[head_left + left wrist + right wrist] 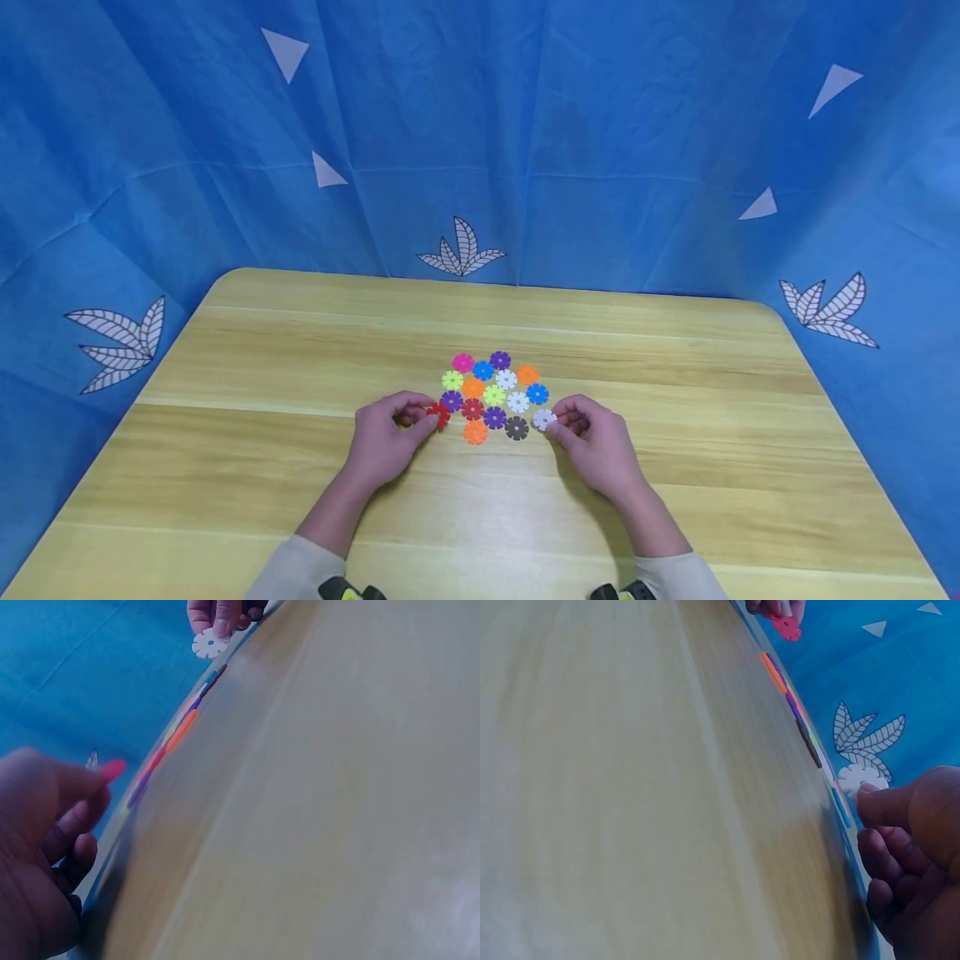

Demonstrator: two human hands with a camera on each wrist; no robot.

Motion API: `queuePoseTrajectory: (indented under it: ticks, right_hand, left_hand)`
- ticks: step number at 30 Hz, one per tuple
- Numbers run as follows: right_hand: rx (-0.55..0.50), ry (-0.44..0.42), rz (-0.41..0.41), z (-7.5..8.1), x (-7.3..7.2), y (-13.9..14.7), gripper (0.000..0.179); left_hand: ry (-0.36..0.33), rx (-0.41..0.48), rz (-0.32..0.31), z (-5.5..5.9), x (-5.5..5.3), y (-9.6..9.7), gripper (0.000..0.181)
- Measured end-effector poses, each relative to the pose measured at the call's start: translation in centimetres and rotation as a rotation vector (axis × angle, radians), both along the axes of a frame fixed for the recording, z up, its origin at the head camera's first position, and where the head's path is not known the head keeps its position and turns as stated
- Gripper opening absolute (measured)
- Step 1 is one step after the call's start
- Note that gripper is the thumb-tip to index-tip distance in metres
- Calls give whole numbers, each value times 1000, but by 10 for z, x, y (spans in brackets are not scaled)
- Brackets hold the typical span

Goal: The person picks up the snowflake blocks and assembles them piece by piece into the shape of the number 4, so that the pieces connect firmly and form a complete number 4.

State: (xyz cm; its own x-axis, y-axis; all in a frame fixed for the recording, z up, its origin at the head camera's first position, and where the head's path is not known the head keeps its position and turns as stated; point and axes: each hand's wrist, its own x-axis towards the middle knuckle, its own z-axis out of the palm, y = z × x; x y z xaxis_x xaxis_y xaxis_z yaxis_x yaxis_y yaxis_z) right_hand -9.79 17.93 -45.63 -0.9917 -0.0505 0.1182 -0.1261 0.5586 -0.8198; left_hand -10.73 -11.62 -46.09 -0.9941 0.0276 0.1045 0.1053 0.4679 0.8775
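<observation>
My left hand pinches a red notched plastic disc between thumb and fingers, at the left side of a cluster of similar discs. Across from it, my right hand pinches a white notched disc by its edge. In the right wrist view the white disc is held up off the tabletop. Between the hands lie flat discs in several colours, among them an orange disc and a dark brown disc at the near edge, and a pink disc at the far left.
The discs lie on a light wood-grain table with rounded far corners. Behind and beside it hangs a blue curtain printed with leaves and white triangles. A dark wrist device sits at each sleeve.
</observation>
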Motion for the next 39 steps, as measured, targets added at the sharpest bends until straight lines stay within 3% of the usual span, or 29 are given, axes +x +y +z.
queuePoseTrajectory:
  ticks: [13, 30, 39]
  right_hand:
    - [-32, -29, -2, 3, 3, 1, 12]
    - [-115, -52, 3, 8, 7, -5, 12]
    - [-165, -35, 30, 13, 11, -12, 12]
  left_hand:
    - [-85, 86, -2, 10, 3, 6, 14]
    - [-95, 154, -7, 16, 4, 11, 14]
    - [-74, 191, -41, 21, 8, 17, 15]
